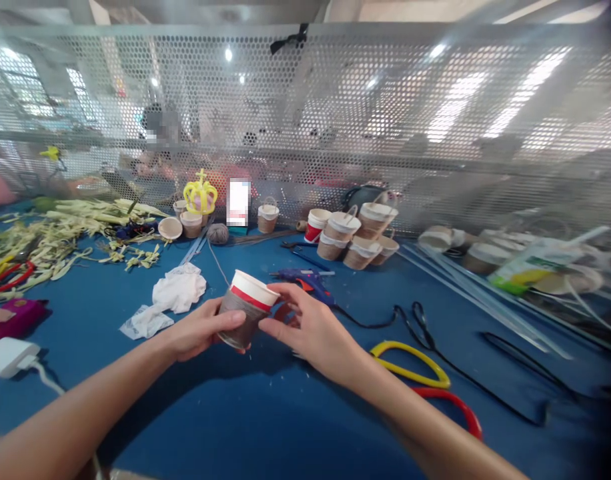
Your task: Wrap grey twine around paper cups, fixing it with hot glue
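Note:
A white paper cup [250, 288] with a red band is tilted above the blue table, its lower part wrapped in grey yarn. My left hand [205, 327] grips the wrapped side, thumb across the front. On the cup's right side, my right hand [310, 327] has its fingertips at the rim and thumb lower on the wall, fingers curved. From the cup, a strand runs up to a grey yarn ball [217, 233]. Behind my right hand lies a blue glue gun [308, 279]. A crumpled white plastic bag [178, 290] is left of the cup.
Several wrapped cups [365, 230] stand at the back near a perforated metal screen [305, 100]. Yellow-and-red-handled scissors [410, 360], a black cable [435, 347] and clear glue sticks [485, 300] lie right. Dry husks [60, 233] and a white charger [10, 357] are left.

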Motion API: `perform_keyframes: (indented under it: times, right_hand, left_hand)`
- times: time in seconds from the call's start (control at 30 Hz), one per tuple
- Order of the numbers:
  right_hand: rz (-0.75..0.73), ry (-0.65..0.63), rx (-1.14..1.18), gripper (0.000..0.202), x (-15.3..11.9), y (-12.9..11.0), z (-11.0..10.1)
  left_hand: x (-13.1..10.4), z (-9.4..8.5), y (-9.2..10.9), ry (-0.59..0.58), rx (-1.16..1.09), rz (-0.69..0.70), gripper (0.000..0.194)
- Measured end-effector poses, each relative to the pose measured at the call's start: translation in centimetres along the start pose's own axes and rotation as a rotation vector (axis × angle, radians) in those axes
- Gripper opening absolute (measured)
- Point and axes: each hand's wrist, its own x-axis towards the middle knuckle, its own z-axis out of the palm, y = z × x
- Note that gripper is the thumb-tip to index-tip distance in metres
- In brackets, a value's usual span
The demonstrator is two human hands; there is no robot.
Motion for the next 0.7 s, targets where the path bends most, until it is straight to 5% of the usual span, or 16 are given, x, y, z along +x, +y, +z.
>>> perform_keyframes:
  times: [0.27,0.5,0.7]
  right_hand:
    - [-0.027,0.029,-0.082,0.035,0.7,0.7,0.3]
    - [0.055,0.178,-0.528,0.029,-2.3,2.1,-5.9]
    - [0.202,-0.06,-0.86,0.037,-7.4,6.8,-7.7]
  left_hand:
    - [0.1,0.1,-0.7,0.09,0.119,0.025,0.057]
    - [0.3,-0.2,-0.4,0.119,-0.085,-0.057,0.047]
    - [0.7,-0.5,0.0,0.181,-0.301,-0.208,0.052]
